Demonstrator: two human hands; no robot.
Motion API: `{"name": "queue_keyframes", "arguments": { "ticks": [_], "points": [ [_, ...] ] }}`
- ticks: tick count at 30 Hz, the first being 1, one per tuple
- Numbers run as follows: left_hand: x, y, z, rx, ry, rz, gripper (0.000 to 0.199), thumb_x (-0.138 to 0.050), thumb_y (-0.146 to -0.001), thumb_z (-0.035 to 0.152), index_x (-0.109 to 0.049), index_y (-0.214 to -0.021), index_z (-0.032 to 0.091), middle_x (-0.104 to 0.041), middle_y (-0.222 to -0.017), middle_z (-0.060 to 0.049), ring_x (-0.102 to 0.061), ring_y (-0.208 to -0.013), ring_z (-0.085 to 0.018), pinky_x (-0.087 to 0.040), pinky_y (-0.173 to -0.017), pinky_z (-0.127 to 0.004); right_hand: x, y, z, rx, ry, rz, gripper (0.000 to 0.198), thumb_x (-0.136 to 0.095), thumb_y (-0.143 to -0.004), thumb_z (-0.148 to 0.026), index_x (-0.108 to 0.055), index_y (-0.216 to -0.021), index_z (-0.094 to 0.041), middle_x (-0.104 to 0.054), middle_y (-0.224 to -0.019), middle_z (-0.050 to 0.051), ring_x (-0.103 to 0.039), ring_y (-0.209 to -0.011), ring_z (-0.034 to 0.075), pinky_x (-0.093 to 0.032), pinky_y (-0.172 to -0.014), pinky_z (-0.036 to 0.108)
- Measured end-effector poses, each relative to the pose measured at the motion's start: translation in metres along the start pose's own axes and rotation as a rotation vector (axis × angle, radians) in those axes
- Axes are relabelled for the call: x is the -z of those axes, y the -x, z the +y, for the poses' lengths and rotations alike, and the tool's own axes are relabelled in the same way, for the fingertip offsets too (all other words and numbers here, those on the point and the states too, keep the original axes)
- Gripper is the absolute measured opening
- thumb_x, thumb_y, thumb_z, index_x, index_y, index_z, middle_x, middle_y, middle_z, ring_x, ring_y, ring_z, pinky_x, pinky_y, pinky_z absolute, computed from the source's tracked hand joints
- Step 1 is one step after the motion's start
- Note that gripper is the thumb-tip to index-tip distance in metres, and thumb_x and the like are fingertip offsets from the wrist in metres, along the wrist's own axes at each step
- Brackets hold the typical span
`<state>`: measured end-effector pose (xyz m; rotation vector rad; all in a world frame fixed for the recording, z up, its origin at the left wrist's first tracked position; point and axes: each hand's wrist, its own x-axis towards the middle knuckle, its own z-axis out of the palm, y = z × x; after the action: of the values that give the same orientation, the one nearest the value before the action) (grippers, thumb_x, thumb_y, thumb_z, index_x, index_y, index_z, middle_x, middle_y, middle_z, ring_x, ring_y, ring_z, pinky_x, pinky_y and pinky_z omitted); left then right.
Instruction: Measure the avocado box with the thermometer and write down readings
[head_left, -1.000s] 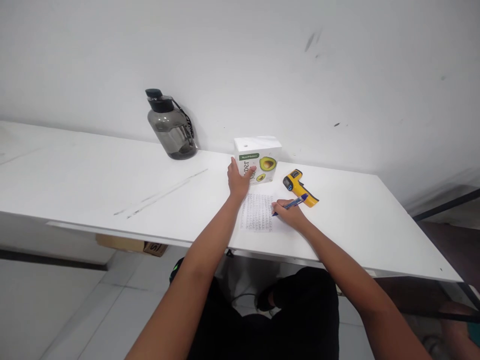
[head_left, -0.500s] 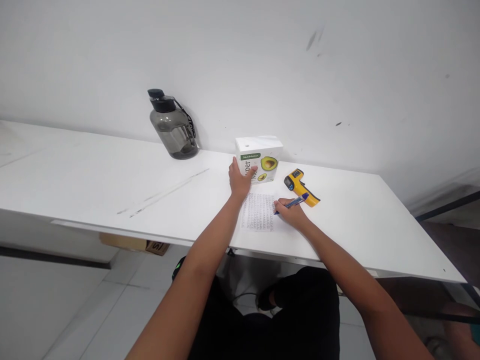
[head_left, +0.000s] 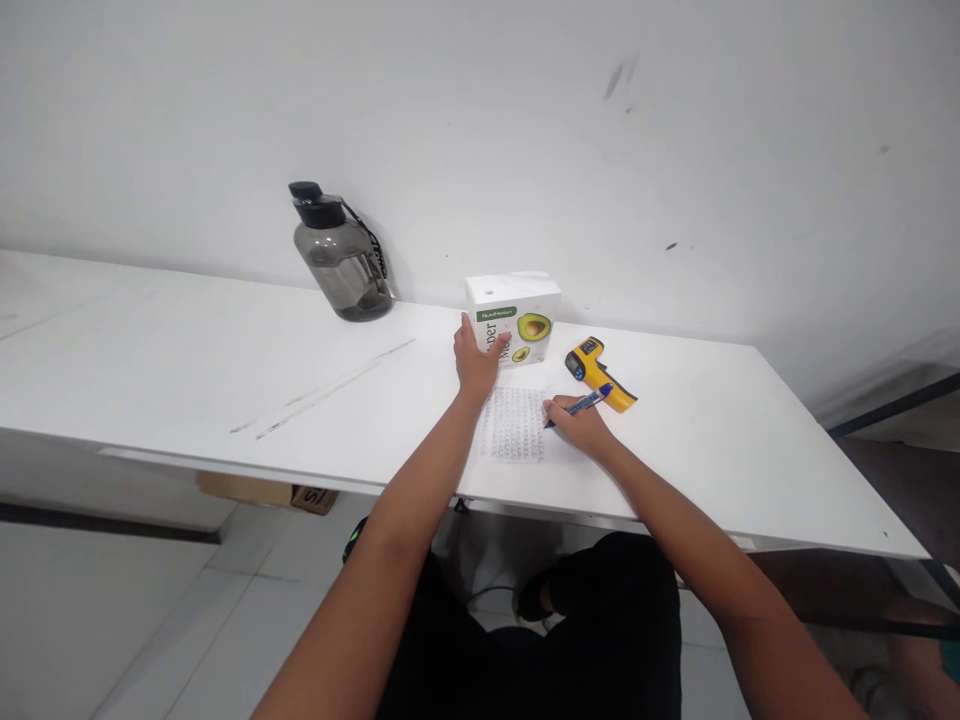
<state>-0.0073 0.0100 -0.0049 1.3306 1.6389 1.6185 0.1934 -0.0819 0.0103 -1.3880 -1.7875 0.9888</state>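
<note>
My left hand [head_left: 477, 362] grips the lower left side of a white box [head_left: 512, 290] with avocado pictures, thumb across its front. The box stands on the table near the wall. In my right hand [head_left: 582, 425] is a blue pen [head_left: 592, 398], its tip down at the right side of a sheet of paper [head_left: 514, 425]. Rows of small handwriting cover the sheet, too fine to read. Just beyond my right hand lies a yellow and black infrared thermometer [head_left: 604, 377], partly behind the pen.
A large grey see-through water bottle [head_left: 346, 265] with a black lid stands against the wall at the left. The white table [head_left: 187, 360] runs along the wall [head_left: 480, 120]. A cardboard box [head_left: 251, 488] shows below the table's front edge.
The view has shifted slightly. My left hand stays on the box, and the pen in my right hand has barely moved over the paper.
</note>
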Motion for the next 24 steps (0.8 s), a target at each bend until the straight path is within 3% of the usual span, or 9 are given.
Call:
{"name": "queue_keyframes", "arguments": {
  "ticks": [24],
  "points": [
    [-0.0021,-0.0027,-0.0067,-0.013,-0.042,0.009,0.101,-0.073,-0.077,0.07,-0.026,-0.16,0.038,-0.049,-0.143,-0.011,-0.039,-0.144,-0.036,-0.037,-0.118,-0.053,0.0001,-0.0003,0.002,-0.003,-0.004,0.033,0.037,-0.05,-0.082,-0.049,-0.054,-0.055,-0.023,-0.059,-0.06,0.001,-0.055,-0.066,0.018,-0.043,-0.069,0.032]
  ]
}}
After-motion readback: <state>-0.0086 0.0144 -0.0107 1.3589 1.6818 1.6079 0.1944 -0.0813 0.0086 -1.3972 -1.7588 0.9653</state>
